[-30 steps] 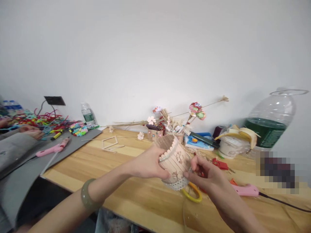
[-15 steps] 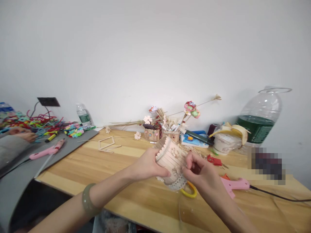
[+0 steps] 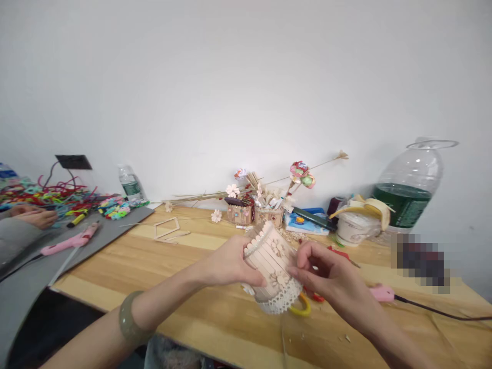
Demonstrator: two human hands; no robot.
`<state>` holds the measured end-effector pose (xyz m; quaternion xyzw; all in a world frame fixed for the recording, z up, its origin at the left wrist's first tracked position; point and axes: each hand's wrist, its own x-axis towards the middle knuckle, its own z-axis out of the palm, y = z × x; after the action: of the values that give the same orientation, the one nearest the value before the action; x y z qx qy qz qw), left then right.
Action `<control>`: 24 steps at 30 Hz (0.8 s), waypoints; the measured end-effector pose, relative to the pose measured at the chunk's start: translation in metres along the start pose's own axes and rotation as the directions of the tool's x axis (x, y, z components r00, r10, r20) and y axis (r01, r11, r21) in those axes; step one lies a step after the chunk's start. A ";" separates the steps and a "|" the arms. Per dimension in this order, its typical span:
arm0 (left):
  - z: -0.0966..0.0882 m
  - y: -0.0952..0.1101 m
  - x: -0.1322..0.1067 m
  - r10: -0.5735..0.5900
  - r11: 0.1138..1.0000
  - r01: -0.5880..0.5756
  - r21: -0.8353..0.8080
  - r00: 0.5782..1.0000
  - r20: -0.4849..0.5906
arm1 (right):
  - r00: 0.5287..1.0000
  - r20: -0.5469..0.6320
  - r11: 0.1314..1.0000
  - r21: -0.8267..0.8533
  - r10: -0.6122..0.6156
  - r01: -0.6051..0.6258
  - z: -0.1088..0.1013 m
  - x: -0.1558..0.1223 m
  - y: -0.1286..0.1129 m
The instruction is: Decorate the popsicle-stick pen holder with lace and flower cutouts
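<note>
A round holder made of wooden ice-cream sticks (image 3: 271,266), trimmed with pearl beads, small flowers and a white lace band, is tilted above the wooden table (image 3: 184,271). My left hand (image 3: 226,261) is wrapped round its left side. My right hand (image 3: 326,277) touches its right side, with thumb and fingers pinched at a small flower on the sticks. A green bangle (image 3: 128,320) sits on my left wrist.
A pink glue gun (image 3: 380,293) with a black cord and yellow-handled scissors (image 3: 302,307) lie by my right hand. Behind are paper flowers (image 3: 302,174), small stick boxes, a large water jug (image 3: 409,192) and a cup with banana peel (image 3: 359,215). Another person's hand (image 3: 33,215), a second glue gun (image 3: 67,241) and pipe cleaners are at far left.
The holder has come down a little and turned in my hands, so the lace band faces me more. My right fingers shifted along its side.
</note>
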<state>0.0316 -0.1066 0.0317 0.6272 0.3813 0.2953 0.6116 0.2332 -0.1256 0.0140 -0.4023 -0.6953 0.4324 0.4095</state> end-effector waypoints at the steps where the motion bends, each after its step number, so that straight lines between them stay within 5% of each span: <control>1: -0.002 0.001 0.000 -0.010 1.000 0.010 0.012 1.000 0.020 | 1.000 0.027 1.000 -0.013 0.000 0.001 -0.002 0.000 -0.001; 6: -0.012 0.003 0.006 -0.069 0.997 0.066 0.032 0.994 0.085 | 0.972 0.065 0.889 -0.396 -0.225 0.232 -0.011 -0.004 -0.009; 10: -0.028 -0.001 0.011 -0.080 0.996 0.075 0.044 0.989 0.123 | 0.909 -0.042 0.781 -0.529 -0.415 0.332 -0.023 -0.016 -0.013; 16: -0.068 -0.016 0.022 -0.096 0.987 0.080 0.140 0.989 0.115 | 0.965 -0.252 0.908 -0.417 -0.069 -0.043 -0.049 -0.020 0.001; 24: -0.100 -0.040 0.044 -0.069 0.988 0.039 0.151 0.978 0.196 | 0.972 -0.171 0.785 -0.574 0.164 -0.233 -0.054 -0.006 0.034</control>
<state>-0.0332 -0.0167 -0.0049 0.6862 0.3552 0.1850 0.6072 0.2915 -0.1062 -0.0031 -0.6040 -0.7246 0.2125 0.2548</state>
